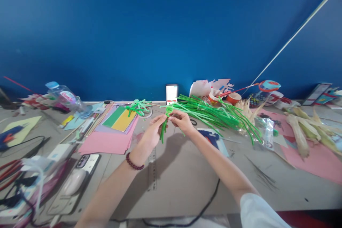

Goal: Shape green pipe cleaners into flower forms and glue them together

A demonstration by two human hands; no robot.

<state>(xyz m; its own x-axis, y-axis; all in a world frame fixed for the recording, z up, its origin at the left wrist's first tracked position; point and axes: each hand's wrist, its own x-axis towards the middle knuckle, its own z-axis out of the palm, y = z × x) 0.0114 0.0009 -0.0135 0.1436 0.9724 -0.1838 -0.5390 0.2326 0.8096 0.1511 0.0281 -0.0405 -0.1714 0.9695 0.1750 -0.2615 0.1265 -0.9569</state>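
Both of my hands meet over the middle of the table, closed around green pipe cleaners. My left hand, with a beaded bracelet on its wrist, grips them from the left, and several stem ends hang below its fingers. From the other side, my right hand pinches the same piece near its curled top. A thin green end shows beneath the right hand. Exactly how the strands are twisted is too small to tell. Behind the right hand spreads a loose pile of green pipe cleaners.
Pink paper and coloured sheets lie left, beside a phone with a mouse on it. A clear ruler lies below my hands. A blue glue gun is right, corn husks farther right. A lit screen leans on the blue wall.
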